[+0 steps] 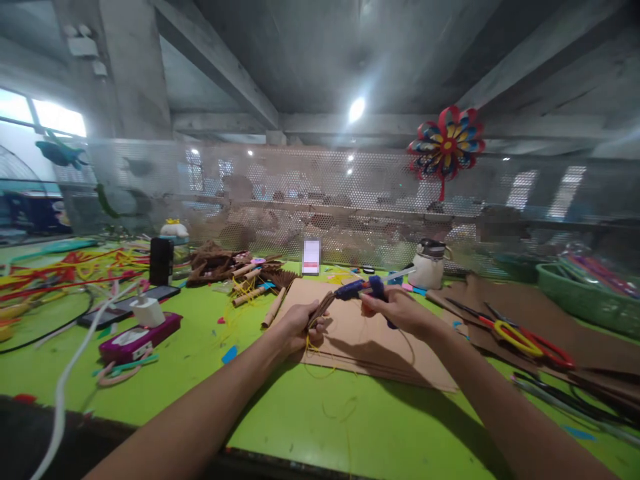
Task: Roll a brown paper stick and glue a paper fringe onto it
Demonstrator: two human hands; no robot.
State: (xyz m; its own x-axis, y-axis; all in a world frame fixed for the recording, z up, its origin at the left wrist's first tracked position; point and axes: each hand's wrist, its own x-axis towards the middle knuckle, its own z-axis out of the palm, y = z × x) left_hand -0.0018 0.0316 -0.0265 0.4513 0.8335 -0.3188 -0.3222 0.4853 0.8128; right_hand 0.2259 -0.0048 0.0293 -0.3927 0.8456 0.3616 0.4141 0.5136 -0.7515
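Note:
My right hand point(397, 310) is wrapped round a blue glue gun point(353, 289), its nozzle pointing left. A white glue stick point(401, 274) sticks out of the gun's rear. In my left hand point(300, 327) is a small bundle of brown folded paper point(323, 310), with yellow string point(313, 343) hanging beneath it. The nozzle is at the upper end of the paper; whether they touch I cannot tell. Both hands are above a stack of tan cardboard sheets point(365, 357) on the green table point(280, 420).
Scissors with yellow handles point(517, 338) and red ones point(555, 350) lie right, on brown paper point(500, 297). A purple power strip point(140, 339) and its white cable point(63, 393) are at left. Behind stand a kettle point(428, 265) and a phone point(311, 257); a green basket point(585, 297) is far right.

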